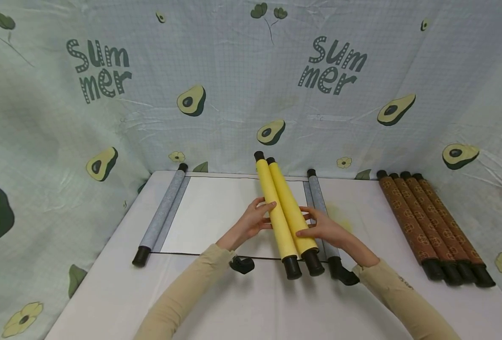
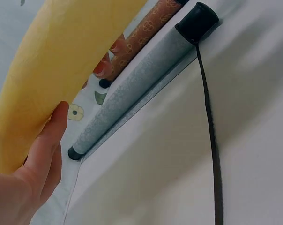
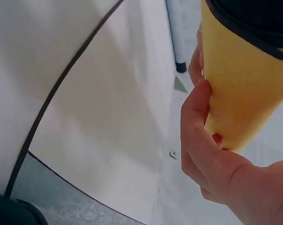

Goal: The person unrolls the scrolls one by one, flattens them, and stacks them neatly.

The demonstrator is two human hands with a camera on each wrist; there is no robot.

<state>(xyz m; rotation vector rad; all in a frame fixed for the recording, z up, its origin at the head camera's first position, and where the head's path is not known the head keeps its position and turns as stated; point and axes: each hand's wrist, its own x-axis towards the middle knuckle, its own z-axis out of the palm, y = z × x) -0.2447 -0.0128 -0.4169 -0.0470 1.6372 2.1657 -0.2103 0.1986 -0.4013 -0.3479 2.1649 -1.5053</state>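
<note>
Both hands hold a yellow scroll (image 1: 275, 208), its two rolls side by side with black end knobs, raised and slanted over an opened grey scroll. My left hand (image 1: 254, 219) grips the left roll, thumb on top. My right hand (image 1: 325, 229) grips the right roll near its closer end, thumb on top and fingers along the outer side. In the right wrist view, fingers curl round the yellow paper (image 3: 244, 93) below a black knob. Beneath lies the grey scroll's white sheet (image 1: 217, 208), between a left roller (image 1: 164, 210) and a right roller (image 1: 318, 193), which the right hand partly hides.
Several brown patterned scrolls (image 1: 412, 217) with black knobs lie side by side on the right of the white table (image 1: 106, 297). A cloth wall (image 1: 234, 56) printed with avocados stands behind and at both sides. A dark cord (image 2: 209, 126) runs along the white sheet's near edge.
</note>
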